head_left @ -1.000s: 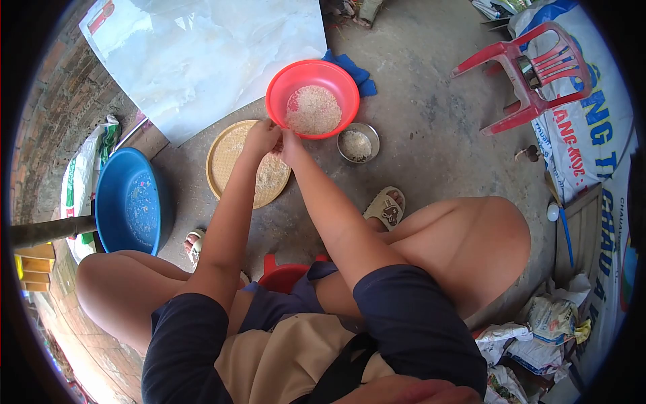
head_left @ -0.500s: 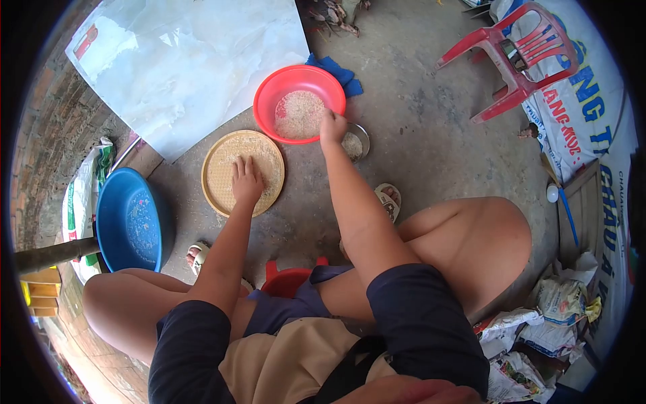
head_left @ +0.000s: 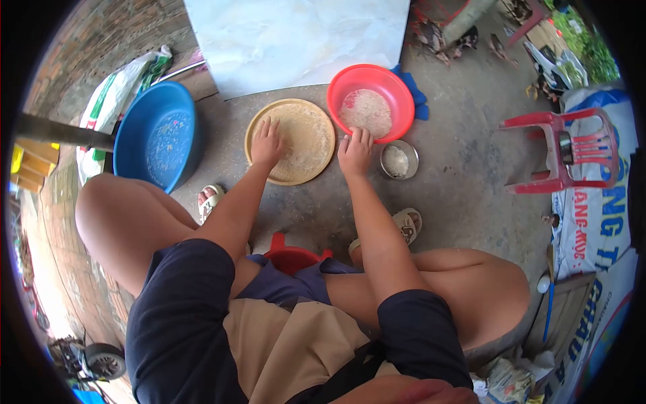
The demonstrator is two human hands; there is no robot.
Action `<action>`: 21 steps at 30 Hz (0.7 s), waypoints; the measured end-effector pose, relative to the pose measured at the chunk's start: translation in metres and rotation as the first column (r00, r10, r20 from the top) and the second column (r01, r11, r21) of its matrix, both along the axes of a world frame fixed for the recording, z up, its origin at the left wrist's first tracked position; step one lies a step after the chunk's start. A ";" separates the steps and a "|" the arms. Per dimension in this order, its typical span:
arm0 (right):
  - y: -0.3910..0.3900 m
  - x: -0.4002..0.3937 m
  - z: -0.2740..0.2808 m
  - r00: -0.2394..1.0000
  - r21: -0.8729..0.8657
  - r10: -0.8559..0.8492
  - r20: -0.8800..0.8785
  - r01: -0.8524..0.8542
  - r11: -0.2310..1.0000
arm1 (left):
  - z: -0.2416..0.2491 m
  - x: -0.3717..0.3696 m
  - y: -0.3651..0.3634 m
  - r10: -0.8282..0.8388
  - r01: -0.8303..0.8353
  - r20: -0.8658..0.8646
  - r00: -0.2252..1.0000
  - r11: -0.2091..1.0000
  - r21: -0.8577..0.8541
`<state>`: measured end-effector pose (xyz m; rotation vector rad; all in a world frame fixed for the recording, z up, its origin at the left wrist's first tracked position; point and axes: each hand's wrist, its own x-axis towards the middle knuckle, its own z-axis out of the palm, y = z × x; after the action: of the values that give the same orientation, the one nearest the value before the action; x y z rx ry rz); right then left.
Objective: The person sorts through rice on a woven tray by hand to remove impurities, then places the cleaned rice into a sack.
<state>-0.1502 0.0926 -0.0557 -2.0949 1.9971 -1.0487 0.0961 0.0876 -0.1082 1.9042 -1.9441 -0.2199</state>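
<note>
My left hand [head_left: 267, 144] rests with its fingers spread on the left part of a round woven tray [head_left: 296, 176], which has a thin scatter of pale grains over it. At the near rim of a red basin [head_left: 406, 101] is my right hand [head_left: 355, 149], its fingers bent and slightly apart, with nothing visible in them. Whitish grains [head_left: 367, 113] lie in the basin's bottom. Just right of that hand stands a small metal bowl [head_left: 412, 161] holding some grains.
A large blue tub [head_left: 138, 128] stands at the left beside a dark pole [head_left: 64, 131]. Behind the tray is a marbled panel [head_left: 296, 40]. A red plastic chair [head_left: 555, 151] is at the right, near printed sacking [head_left: 575, 229]. A blue cloth [head_left: 416, 94] lies behind the basin.
The view has turned, so the floor things appear shifted right. My right hand has moved from the basin's right rim to its near left rim, and its fingers have loosened.
</note>
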 end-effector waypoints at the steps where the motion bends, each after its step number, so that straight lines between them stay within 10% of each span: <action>1: 0.005 0.017 -0.005 0.999 0.008 0.050 0.017 -0.051 0.999 | -0.001 0.006 0.003 0.051 -0.051 0.016 0.999 0.999 0.007; 4: 0.015 0.048 -0.019 0.811 0.273 0.579 -0.088 -0.539 0.797 | -0.003 0.002 0.020 -0.024 0.023 0.027 0.999 0.999 0.045; 13: -0.005 0.072 -0.060 0.903 0.607 0.412 0.126 -0.398 0.688 | -0.023 -0.028 0.026 -0.275 0.283 -0.197 0.941 0.959 0.013; 18: -0.007 0.087 -0.049 0.967 0.220 0.250 0.051 -0.255 0.942 | -0.007 -0.026 0.004 0.065 -0.109 -0.435 0.898 0.991 -0.079; 21: -0.013 0.095 -0.073 0.957 0.125 0.228 0.179 -0.252 0.960 | 0.018 -0.048 0.000 -0.022 0.011 -0.492 0.870 1.000 -0.025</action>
<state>-0.0553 0.0793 -0.1284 -2.0387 1.6408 -0.9636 0.0485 0.0877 -0.0906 1.6130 -1.6040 -0.6228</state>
